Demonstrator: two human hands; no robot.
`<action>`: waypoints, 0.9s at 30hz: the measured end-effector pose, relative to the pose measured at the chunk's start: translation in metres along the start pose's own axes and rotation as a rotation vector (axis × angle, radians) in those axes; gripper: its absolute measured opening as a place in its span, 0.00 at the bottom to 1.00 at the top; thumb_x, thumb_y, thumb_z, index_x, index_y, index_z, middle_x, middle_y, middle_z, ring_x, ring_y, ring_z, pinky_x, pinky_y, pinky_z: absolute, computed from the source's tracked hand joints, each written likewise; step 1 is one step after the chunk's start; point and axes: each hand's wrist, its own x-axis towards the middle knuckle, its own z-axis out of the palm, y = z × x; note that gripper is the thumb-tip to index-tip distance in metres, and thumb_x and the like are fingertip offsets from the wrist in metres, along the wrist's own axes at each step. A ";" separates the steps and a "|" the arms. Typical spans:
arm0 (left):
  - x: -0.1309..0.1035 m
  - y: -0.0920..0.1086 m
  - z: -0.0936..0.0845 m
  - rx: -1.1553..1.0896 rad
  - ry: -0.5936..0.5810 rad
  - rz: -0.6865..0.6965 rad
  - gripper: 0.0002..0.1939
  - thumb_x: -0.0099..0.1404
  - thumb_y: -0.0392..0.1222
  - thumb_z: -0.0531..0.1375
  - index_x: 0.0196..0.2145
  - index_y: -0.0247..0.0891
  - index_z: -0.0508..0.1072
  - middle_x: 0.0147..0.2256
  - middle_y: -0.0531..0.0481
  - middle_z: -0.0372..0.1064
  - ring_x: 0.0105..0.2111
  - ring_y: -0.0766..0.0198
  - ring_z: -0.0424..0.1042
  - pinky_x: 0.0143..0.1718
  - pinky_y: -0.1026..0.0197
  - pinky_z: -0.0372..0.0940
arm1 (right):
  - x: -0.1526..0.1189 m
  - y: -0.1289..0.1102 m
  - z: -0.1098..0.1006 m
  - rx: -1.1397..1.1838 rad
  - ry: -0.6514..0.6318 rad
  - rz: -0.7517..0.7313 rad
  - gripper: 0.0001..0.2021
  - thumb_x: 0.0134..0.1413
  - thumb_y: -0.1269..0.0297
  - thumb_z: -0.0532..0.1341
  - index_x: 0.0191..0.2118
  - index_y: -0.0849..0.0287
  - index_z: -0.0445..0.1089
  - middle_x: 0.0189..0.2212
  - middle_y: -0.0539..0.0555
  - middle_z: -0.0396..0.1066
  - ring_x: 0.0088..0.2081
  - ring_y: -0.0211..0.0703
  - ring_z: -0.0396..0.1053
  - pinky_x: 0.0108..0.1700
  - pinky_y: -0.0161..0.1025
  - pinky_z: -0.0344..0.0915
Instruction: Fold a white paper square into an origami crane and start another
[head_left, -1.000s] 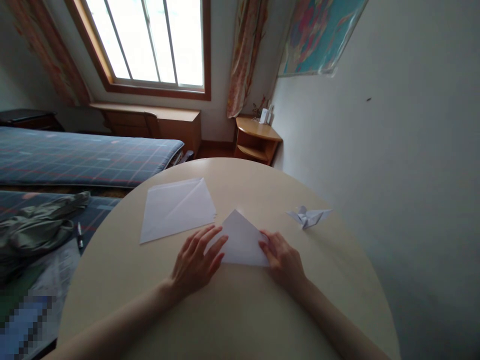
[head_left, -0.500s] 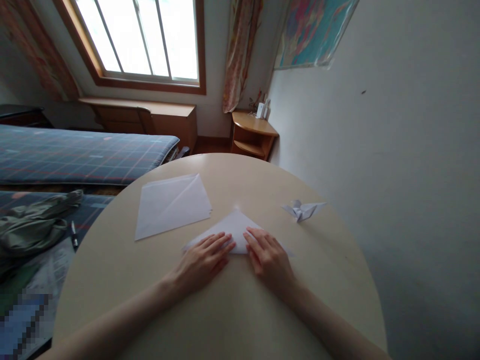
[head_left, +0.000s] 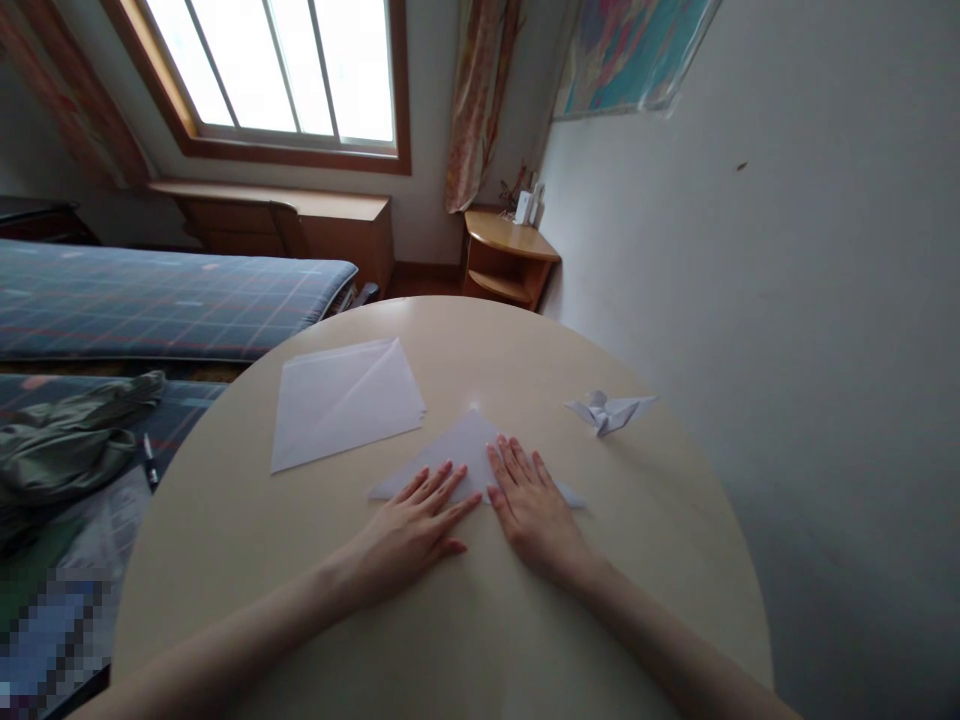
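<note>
A white sheet of paper folded into a triangle (head_left: pixel 466 440) lies flat on the round table, its tip pointing away from me and its long edge toward me. My left hand (head_left: pixel 412 528) rests on its left part, fingers spread, the thumb off the near edge. On the right part lies my right hand (head_left: pixel 534 510), palm down with the fingers stretched out. Both hands cover much of the long edge. A stack of white paper (head_left: pixel 349 400) with a diagonal crease sits beyond my left hand. Farther right stands a folded paper crane (head_left: pixel 609 412).
The round cream table (head_left: pixel 465 640) has a wall (head_left: pixel 847 380) along its right. To the left are a plaid mattress (head_left: pixel 165 305), a crumpled greenish cloth (head_left: pixel 67 440) and a pen (head_left: pixel 150 462). A small corner shelf (head_left: pixel 510 235) stands behind the table.
The fingers of both hands have spread out flatter over the folded paper. My right hand's fingertips have moved slightly farther up the triangle. The whole view has tilted down slightly less or shifted a little.
</note>
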 end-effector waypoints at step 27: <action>-0.033 -0.052 -0.042 -0.127 -0.104 -0.177 0.12 0.60 0.53 0.59 0.41 0.54 0.76 0.62 0.52 0.45 0.63 0.47 0.39 0.58 0.38 0.41 | -0.037 0.090 -0.018 -0.138 -0.284 0.305 0.30 0.61 0.51 0.42 0.65 0.56 0.38 0.66 0.57 0.27 0.63 0.56 0.21 0.61 0.54 0.41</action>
